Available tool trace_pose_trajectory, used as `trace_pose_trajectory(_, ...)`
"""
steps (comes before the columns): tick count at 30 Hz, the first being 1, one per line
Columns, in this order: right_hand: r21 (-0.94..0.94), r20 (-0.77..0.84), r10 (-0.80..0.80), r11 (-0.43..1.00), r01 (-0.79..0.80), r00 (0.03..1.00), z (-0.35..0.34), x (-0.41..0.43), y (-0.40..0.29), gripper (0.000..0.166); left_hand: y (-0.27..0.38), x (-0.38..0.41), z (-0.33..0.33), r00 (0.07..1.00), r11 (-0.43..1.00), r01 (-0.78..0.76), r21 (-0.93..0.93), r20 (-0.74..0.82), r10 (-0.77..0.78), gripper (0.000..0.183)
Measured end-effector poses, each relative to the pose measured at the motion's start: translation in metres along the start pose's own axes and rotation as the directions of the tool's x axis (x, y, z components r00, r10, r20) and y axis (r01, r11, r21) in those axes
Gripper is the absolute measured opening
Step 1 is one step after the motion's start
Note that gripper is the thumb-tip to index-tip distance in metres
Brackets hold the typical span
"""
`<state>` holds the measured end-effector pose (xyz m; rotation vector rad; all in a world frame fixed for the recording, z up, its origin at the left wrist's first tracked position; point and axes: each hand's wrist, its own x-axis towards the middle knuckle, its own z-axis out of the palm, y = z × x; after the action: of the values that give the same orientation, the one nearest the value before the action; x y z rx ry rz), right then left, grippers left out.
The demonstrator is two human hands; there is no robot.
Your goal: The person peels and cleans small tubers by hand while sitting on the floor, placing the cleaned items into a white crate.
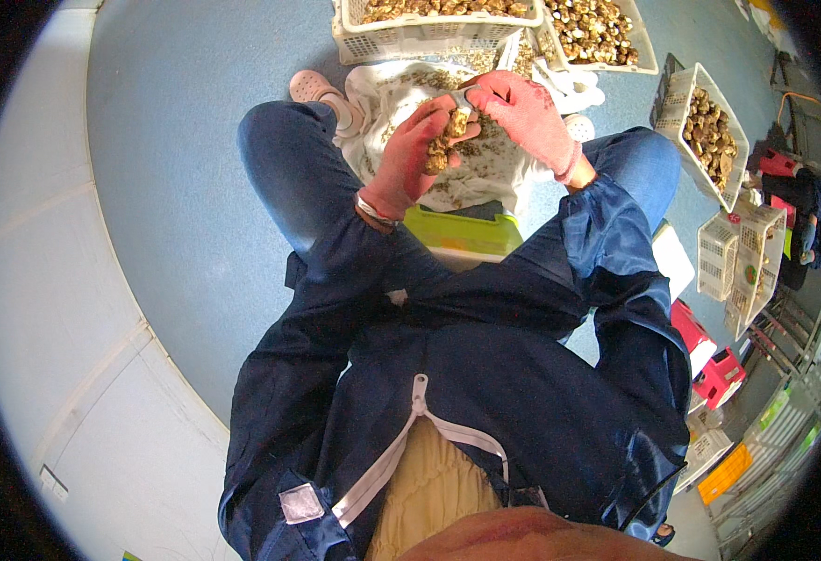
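Note:
My left hand (407,158), in a pink-red knit glove, is curled around knobbly brown-and-cream mushrooms (440,153). A paler piece stands up at its fingertips. Gloved alike, my right hand (526,116) pinches a small grey tool (461,96), perhaps a blade, right at the top of that pale piece. The tool's exact shape is partly hidden by the fingers. Both hands are above a white cloth (375,91) strewn with brown crumbs and trimmings. Below them, between my knees, is a yellow-green plastic container (461,231).
Ahead, a white plastic crate (410,45) and a second crate (645,42) hold many mushrooms. Another filled crate (676,105) stands at the right. Farther right are stacked white baskets (717,256), red plastic stools (720,379) and another person (799,203). A pale wall (46,280) rises at the left.

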<state>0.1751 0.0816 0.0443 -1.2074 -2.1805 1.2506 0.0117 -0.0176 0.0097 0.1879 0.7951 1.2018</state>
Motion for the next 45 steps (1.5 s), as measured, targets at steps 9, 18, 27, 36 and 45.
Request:
trace_pose_trajectory(9, -0.204, 0.147, -0.428, 0.869, 0.451, 0.892, -0.003, 0.006, 0.018, 0.02, -0.003, 0.003, -0.01, 0.999, 0.994, -0.003, 0.108, -0.034, 0.007, 0.039)
trace_pose_trajectory(18, -0.218, 0.2, -0.44, 0.851, 0.477, 0.876, -0.003, 0.006, 0.017, 0.023, 0.0, -0.001, -0.001, 0.987, 0.927, 0.016, 0.375, -0.157, 0.046, 0.036)
trace_pose_trajectory(27, -0.119, 0.199, -0.313, 0.933, 0.34, 0.929, -0.003, 0.004, 0.018, 0.023, 0.0, 0.003, -0.009, 1.0, 0.927, -0.008, 0.376, 0.004, 0.007, 0.038)
trace_pose_trajectory(36, -0.113, 0.157, -0.369, 0.915, 0.388, 0.916, -0.006, -0.001, 0.015, 0.022, 0.005, -0.001, -0.004, 0.997, 0.95, 0.046, 0.31, -0.077, -0.023, 0.042)
trace_pose_trajectory(45, -0.168, 0.2, -0.457, 0.855, 0.49, 0.867, -0.006, 0.006, 0.011, 0.02, 0.001, 0.001, -0.008, 0.995, 0.932, 0.045, 0.36, -0.094, -0.012, 0.044)
